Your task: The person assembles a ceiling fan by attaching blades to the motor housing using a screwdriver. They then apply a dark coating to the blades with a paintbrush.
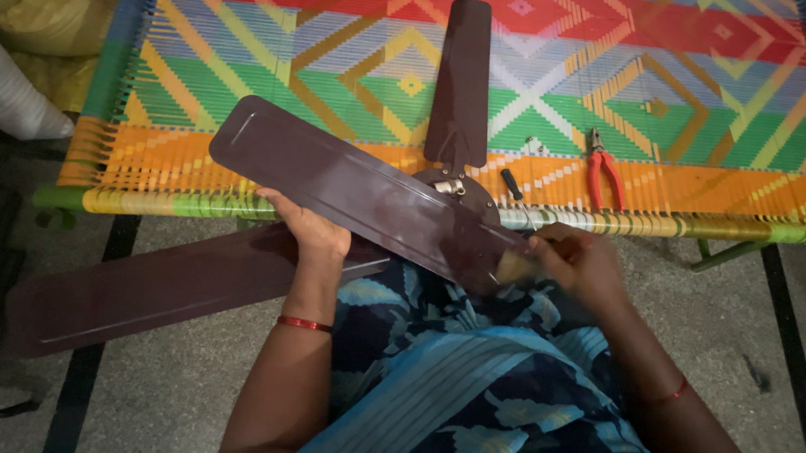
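seen from above, a person seated at the lower centre of the frame works on a dark brown ceiling fan (460,192) resting across the lap and against the rail of a brightly woven cot (602,218). the left hand (308,226), left of centre, curls under the edge of the nearest fan blade (347,188), apparently steadying it at a tilt so its face is presented upward. the right hand (577,260), right of centre, is closed around a pale tool (516,267), perhaps a brush or cloth, blurred, pressed to the blade's inner end. red-handled pliers (603,177), a dark screwdriver (513,185) and small screws (535,145) lie within reach on the cot, right of the hub.
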